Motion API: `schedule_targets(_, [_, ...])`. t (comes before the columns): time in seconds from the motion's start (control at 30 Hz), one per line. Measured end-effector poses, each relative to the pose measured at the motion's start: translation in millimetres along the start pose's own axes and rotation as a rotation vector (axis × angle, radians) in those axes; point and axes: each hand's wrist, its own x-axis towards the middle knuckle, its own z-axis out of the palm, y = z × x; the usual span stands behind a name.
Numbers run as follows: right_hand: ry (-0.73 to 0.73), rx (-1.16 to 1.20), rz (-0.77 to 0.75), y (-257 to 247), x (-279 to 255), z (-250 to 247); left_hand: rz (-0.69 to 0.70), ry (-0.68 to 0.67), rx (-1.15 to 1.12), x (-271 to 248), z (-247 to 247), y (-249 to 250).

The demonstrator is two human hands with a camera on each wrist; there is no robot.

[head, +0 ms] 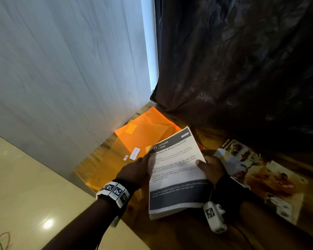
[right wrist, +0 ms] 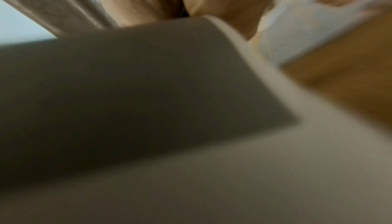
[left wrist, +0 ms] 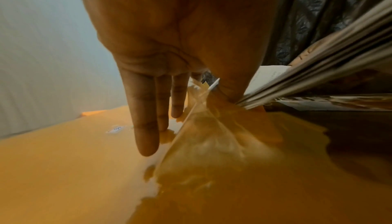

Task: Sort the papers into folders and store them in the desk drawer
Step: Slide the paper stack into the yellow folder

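Observation:
A stack of printed papers (head: pixel 175 170) headed "KITCHEN" is held tilted above the wooden desk (head: pixel 188 233). My right hand (head: pixel 211 168) grips its right edge, thumb on the top sheet. Orange translucent folders (head: pixel 148 130) lie on the desk under and behind the stack; one bears a white label (head: pixel 135 153). My left hand (head: pixel 135 170) is at the stack's left edge. In the left wrist view three fingers (left wrist: pixel 146 118) point straight down onto the folder (left wrist: pixel 63 160), while the thumb side pinches up its clear cover (left wrist: pixel 197 123) beside the stack (left wrist: pixel 328 70). In the blurred right wrist view the papers' underside (right wrist: pixel 148 93) fills the frame.
A glossy magazine (head: pixel 260 174) lies open on the desk to the right of my right hand. A dark curtain (head: pixel 242 69) hangs behind the desk and a pale curtain (head: pixel 61 69) to its left. Tiled floor (head: pixel 25 177) lies beyond the desk's left edge.

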Motion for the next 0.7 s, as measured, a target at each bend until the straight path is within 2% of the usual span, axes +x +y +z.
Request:
schedule_targets(0.17, [-0.042, 0.023, -0.034, -21.1, 16.0, -6.2, -0.017, -0.045, -0.077, 6.8, -2.7, -9.4])
schedule_targets(0.27, [0.021, 0.136, -0.020, -22.1, 13.9, -17.2, -0.063, -0.057, -0.155, 8.7, -6.7, -17.0])
schedule_targets(0.4, [0.085, 0.195, 0.004, -9.2, 6.1, -36.7, -0.090, -0.085, -0.241, 7.7, -11.5, -24.3])
schedule_targets(0.5, [0.076, 0.241, 0.054, 0.8, -2.5, -45.3, -0.089, -0.093, -0.251, 7.8, -10.4, -25.7])
schedule_targets(0.6, [0.089, 0.303, 0.094, 2.5, -14.5, -41.6, -0.080, -0.084, -0.241, 8.3, -7.9, -27.1])
schedule_targets(0.7, [0.050, 0.233, 0.083, 12.6, -13.6, -31.5, -0.087, -0.069, -0.228, 9.4, -5.7, -28.1])
